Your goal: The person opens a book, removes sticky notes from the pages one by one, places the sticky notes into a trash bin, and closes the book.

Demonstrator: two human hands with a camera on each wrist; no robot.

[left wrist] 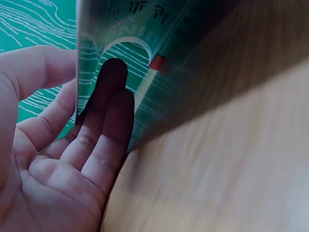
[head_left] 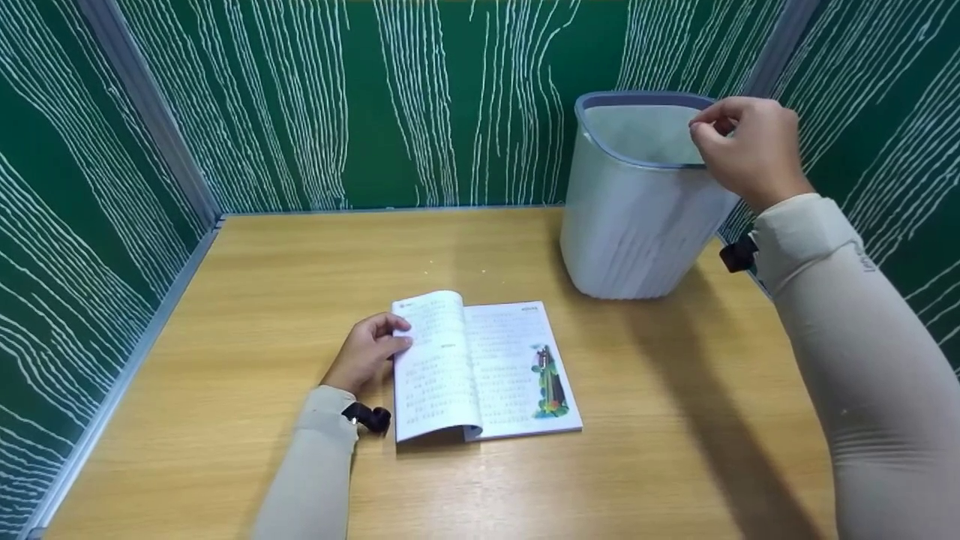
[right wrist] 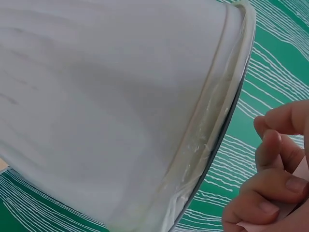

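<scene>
An open book (head_left: 504,367) lies on the table, its left side lifted and bowed. At that side's outer edge my left hand (head_left: 366,352) grips the book, thumb over the page. In the left wrist view, fingers (left wrist: 104,140) reach under the green printed cover (left wrist: 140,24). My right hand (head_left: 754,146) is raised at the right rim of a pale trash bin (head_left: 637,225), its fingers (right wrist: 277,186) curled. A pale sliver (right wrist: 303,170) shows among those fingers in the right wrist view; I cannot tell what it is.
The bin stands at the back right of the wooden table (head_left: 300,262), lined with a thin bag (right wrist: 188,179) at its rim. A few tiny crumbs (head_left: 429,271) lie behind the book. Green walls (head_left: 360,105) with white wavy lines enclose the back and sides.
</scene>
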